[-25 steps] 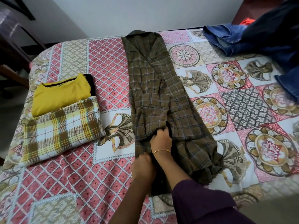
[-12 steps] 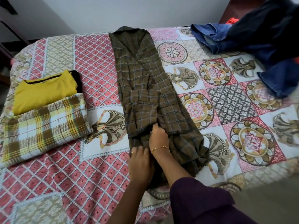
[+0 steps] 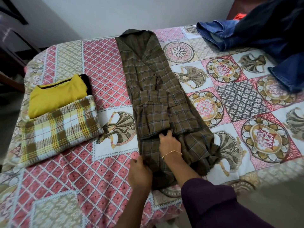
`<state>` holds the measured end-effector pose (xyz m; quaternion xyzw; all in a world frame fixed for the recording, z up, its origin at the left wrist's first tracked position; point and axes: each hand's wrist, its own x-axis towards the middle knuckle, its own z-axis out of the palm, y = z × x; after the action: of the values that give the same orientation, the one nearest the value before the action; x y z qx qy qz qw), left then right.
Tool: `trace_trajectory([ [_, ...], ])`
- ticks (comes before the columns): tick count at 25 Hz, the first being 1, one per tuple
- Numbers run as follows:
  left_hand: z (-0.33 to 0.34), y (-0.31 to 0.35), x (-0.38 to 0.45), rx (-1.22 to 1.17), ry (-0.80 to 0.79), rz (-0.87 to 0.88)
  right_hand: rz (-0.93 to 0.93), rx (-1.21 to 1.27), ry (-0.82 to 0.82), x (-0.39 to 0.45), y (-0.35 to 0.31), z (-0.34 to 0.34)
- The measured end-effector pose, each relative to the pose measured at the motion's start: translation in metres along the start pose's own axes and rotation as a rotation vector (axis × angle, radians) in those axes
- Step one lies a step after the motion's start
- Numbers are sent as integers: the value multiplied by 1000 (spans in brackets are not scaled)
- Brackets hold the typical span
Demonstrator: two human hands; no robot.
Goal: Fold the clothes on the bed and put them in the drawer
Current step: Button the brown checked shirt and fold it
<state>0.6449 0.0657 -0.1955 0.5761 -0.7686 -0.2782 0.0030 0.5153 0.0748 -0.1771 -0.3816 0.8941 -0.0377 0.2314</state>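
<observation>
An olive plaid shirt (image 3: pixel 148 89) lies lengthwise down the middle of the bed (image 3: pixel 102 68), its sides and sleeves folded inward into a narrow strip. My right hand (image 3: pixel 170 143), with a gold bracelet at the wrist, rests on the shirt near a folded sleeve cuff, fingertips curled into the cloth. My left hand (image 3: pixel 139 171) grips the shirt's lower left edge near the hem. The hem is partly hidden under my arms.
A folded yellow top (image 3: pixel 57 94) and a folded yellow-brown checked cloth (image 3: pixel 60 129) sit at the bed's left. Blue jeans (image 3: pixel 218 35) and a dark garment (image 3: pixel 276 27) are heaped at the far right. The bed's near edge (image 3: pixel 213 183) drops to the floor.
The camera view shifted slightly. My left hand slid a little left along the shirt's lower edge; my right hand stayed at the sleeve cuff.
</observation>
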Motion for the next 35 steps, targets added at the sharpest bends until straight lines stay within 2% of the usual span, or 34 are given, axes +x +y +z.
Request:
trace_trajectory([
  [3,-8,5,14,65,93,201,165,384,237,-9,-17,3],
  [6,-17,20,41,14,140,347,320,856,260,-1,-32,-9],
  [9,-22,42,63,143,124,459,500,1126,296,17,-39,-23],
  [13,-28,65,82,212,71,545,383,1056,420,18,-35,-35],
  [16,-24,84,78,359,4,592,393,957,486,17,-17,-39],
  [18,-10,86,74,523,-95,549,378,659,439,18,0,-32],
  [21,6,77,73,604,-250,487,52,56,482,25,21,-15],
  [23,12,70,74,504,-297,491,-118,-143,258,28,31,-11],
  [24,16,66,72,446,-304,511,-126,-182,119,29,38,-8],
  [25,19,62,69,383,-280,547,-114,-197,56,31,44,-3],
  [27,23,49,57,243,-96,575,-142,-143,62,30,49,1],
  [28,25,42,49,167,15,526,-145,-75,91,28,49,3],
  [30,29,28,34,15,160,316,-31,80,295,21,48,4],
  [32,24,29,18,-99,112,49,180,175,467,14,61,4],
  [35,12,37,-3,-189,36,-185,410,147,265,-5,92,9],
])
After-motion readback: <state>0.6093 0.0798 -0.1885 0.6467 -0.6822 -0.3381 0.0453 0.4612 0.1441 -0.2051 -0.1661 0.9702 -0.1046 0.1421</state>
